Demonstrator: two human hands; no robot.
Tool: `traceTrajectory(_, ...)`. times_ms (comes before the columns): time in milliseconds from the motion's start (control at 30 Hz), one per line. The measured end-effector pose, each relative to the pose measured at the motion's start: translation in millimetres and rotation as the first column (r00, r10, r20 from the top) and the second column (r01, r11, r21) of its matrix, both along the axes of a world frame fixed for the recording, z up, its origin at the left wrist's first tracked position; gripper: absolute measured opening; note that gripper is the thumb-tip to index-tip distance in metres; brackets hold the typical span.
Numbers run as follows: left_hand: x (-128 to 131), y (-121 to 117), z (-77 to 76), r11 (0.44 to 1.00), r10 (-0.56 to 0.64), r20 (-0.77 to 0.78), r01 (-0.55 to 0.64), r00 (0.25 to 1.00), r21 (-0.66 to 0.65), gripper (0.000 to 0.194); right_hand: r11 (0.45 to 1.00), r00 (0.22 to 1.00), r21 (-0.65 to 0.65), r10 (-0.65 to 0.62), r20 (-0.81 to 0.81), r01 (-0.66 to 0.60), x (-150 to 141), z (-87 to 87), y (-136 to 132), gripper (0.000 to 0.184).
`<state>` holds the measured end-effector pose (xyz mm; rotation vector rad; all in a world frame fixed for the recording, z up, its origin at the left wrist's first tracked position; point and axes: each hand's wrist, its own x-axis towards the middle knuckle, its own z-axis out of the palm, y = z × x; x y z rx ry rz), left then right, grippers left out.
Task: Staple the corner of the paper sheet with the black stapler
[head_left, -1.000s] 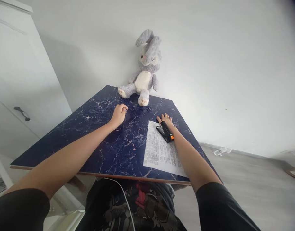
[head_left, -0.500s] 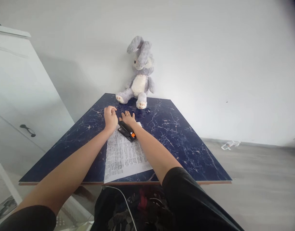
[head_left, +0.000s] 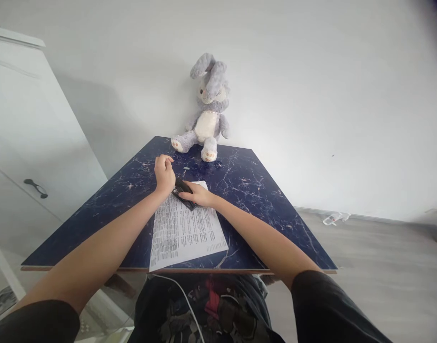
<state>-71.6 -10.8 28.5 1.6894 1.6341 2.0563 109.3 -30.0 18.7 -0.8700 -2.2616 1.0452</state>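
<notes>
A black stapler (head_left: pixel 183 204) lies slantwise on the upper part of a printed sheet of paper (head_left: pixel 190 238). My right hand (head_left: pixel 200 195) is closed over the stapler from the right, its thumb across the body, covering the orange part. My left hand (head_left: pixel 164 175) rests by the stapler's far left end, its fingers curled in. Whether those fingers hold anything is hidden. Just beyond both hands, a small pale strip (head_left: pixel 186 168) lies on the dark blue marbled table (head_left: pixel 250 205); it is too small to name surely.
A grey plush rabbit (head_left: pixel 206 125) sits at the table's far edge against the wall. A white cabinet (head_left: pixel 36 128) stands at the left. On the floor to the right lies a clear plastic item (head_left: pixel 335 218). A white cable (head_left: pixel 184 290) hangs over my lap.
My right hand brought the paper and stapler leftward to my left hand, then went from lying flat beyond the stapler to gripping it. The pale strip has come into view.
</notes>
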Motion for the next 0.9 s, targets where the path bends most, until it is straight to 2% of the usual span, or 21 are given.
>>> traceTrajectory(67, 5, -2, -1.2, 0.998, -0.057, -0.034, 0.056, 0.998, -0.03, 0.024, 0.999, 0.995, 0.021, -0.052, 0.083, 0.05, 7, 0.3, -9, 0.035)
traceTrajectory(167, 15, -5, -5.9, 0.954, -0.264, -0.125, 0.24, 0.956, -0.182, 0.023, 0.987, 0.977, 0.015, -0.159, 0.139, 0.158, 28, 6.0, -15, 0.02)
traceTrajectory(267, 28, -9, -13.5, 0.856, -0.491, -0.319, 0.382, 0.81, -0.349, 0.022, 0.963, 0.943, 0.091, -0.267, 0.196, 0.254, 65, 12.5, -20, 0.016)
traceTrajectory(367, 37, -15, -19.8, 0.789, -0.6, -0.448, 0.397, 0.663, -0.469, 0.023, 0.939, 0.917, 0.191, -0.327, 0.228, 0.287, 103, 17.9, -24, 0.015)
traceTrajectory(467, 40, -20, -21.8, 0.739, -0.667, -0.508, 0.394, 0.546, -0.547, 0.022, 0.951, 0.925, 0.192, -0.286, 0.252, 0.242, 128, 23.9, -23, 0.018)
traceTrajectory(567, 38, -21, -21.2, 0.711, -0.702, -0.569, 0.368, 0.429, -0.6, 0.041, 0.95, 0.921, 0.247, -0.261, 0.289, 0.192, 137, 30.3, -21, 0.024)
traceTrajectory(733, 32, -14, -19.2, 0.658, -0.752, -0.535, 0.396, 0.385, -0.64, 0.038, 0.929, 0.951, 0.33, -0.239, 0.195, 0.166, 139, 38.7, -21, 0.022)
traceTrajectory(833, 28, -12, -17.5, 0.624, -0.779, -0.49, 0.408, 0.392, -0.666, 0.04, 0.956, 0.96, 0.261, -0.194, 0.202, 0.138, 138, 39.8, -21, 0.021)
traceTrajectory(900, 27, -12, -17.0, 0.627, -0.776, -0.483, 0.414, 0.406, -0.66, 0.039, 0.972, 0.96, 0.206, -0.16, 0.232, 0.113, 138, 39.8, -20, 0.023)
